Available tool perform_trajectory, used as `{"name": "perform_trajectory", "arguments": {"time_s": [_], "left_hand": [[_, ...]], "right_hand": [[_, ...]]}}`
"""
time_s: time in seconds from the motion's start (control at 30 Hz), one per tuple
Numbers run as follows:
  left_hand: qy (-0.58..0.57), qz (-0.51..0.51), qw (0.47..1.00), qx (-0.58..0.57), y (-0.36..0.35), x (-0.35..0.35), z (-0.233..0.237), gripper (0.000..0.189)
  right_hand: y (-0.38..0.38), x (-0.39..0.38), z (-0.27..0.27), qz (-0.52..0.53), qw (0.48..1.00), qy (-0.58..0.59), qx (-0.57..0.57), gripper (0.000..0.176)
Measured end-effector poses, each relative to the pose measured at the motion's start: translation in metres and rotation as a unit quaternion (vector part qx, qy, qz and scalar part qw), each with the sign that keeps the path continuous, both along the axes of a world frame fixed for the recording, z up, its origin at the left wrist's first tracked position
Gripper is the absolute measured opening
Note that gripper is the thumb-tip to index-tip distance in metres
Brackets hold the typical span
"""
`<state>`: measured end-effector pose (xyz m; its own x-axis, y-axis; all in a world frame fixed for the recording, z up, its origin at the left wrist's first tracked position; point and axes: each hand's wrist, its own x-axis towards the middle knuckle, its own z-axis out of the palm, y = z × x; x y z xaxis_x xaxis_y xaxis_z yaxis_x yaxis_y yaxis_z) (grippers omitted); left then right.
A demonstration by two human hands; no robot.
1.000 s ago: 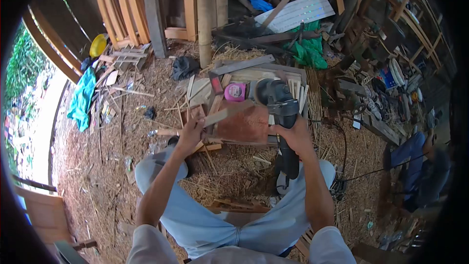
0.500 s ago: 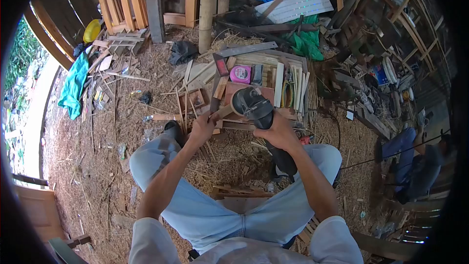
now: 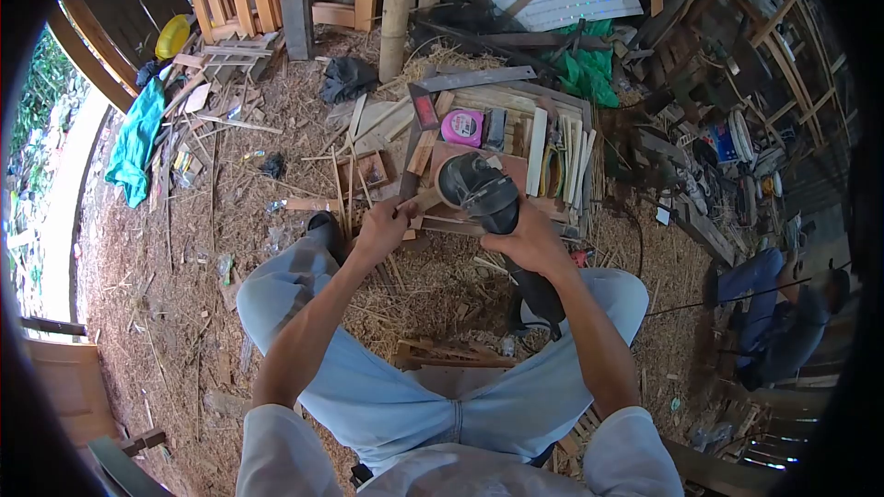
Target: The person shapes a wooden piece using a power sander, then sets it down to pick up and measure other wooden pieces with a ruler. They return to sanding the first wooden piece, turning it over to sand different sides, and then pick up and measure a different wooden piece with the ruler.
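Contact was the change: a second before, my right hand (image 3: 531, 241) had held the angle grinder (image 3: 481, 193) clear, its head aimed away over the work board (image 3: 512, 166). By now I had swung the disc end down and left onto the wooden strip (image 3: 426, 200). My left hand (image 3: 385, 225) had its fingers wrapped shut round the near end of that strip, which lay slanted over the board's near left corner with its far end at the disc. I could not tell whether the two truly touched. My right fingers were closed tight round the grinder's body. From half a second back almost nothing had shifted, so I judged the grinding was under way. The pink tape measure (image 3: 461, 127) lay untouched near the far edge.
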<state>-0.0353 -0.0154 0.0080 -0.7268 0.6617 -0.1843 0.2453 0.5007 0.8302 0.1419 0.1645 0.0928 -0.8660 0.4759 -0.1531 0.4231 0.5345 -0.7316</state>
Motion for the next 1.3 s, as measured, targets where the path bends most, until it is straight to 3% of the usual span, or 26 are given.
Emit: {"name": "perform_trajectory", "arguments": {"time_s": [0.37,0.47,0.6,0.7,0.77,0.87,1.03,1.1,1.3], "left_hand": [[0.023,-0.035,0.999,0.019,-0.003,-0.006,-0.014,0.033],[-0.016,-0.035,0.999,0.008,-0.005,-0.004,-0.003,0.033],[-0.022,-0.028,0.999,0.033,-0.008,-0.004,-0.008,0.034],[-0.042,-0.023,0.999,0.026,-0.012,-0.005,-0.009,0.035],[-0.051,-0.017,0.998,0.03,-0.013,-0.005,-0.009,0.035],[-0.103,0.006,0.994,0.021,-0.009,-0.002,0.003,0.036],[-0.082,0.001,0.997,0.0,-0.003,-0.006,0.003,0.039],[-0.02,-0.011,1.0,-0.02,-0.002,-0.007,0.001,0.039],[-0.002,-0.017,1.0,0.022,0.0,-0.01,-0.005,0.039]], "right_hand": [[0.031,0.006,0.007,-0.074,0.997,-0.013,-0.035,0.059],[0.041,0.008,0.011,-0.104,0.992,-0.017,-0.072,0.05],[0.067,0.013,-0.006,-0.127,0.989,-0.016,-0.074,0.065],[0.064,0.016,0.006,-0.155,0.987,-0.02,-0.043,0.064],[0.055,0.015,0.017,-0.167,0.985,-0.039,-0.034,0.053],[0.037,0.016,0.013,-0.104,0.994,0.013,-0.012,0.053],[0.008,0.003,0.011,-0.002,0.999,-0.028,-0.029,0.059],[0.003,0.002,0.008,-0.007,0.999,-0.03,-0.011,0.059],[0.001,0.002,0.011,0.002,1.0,-0.023,0.0,0.063]]}}
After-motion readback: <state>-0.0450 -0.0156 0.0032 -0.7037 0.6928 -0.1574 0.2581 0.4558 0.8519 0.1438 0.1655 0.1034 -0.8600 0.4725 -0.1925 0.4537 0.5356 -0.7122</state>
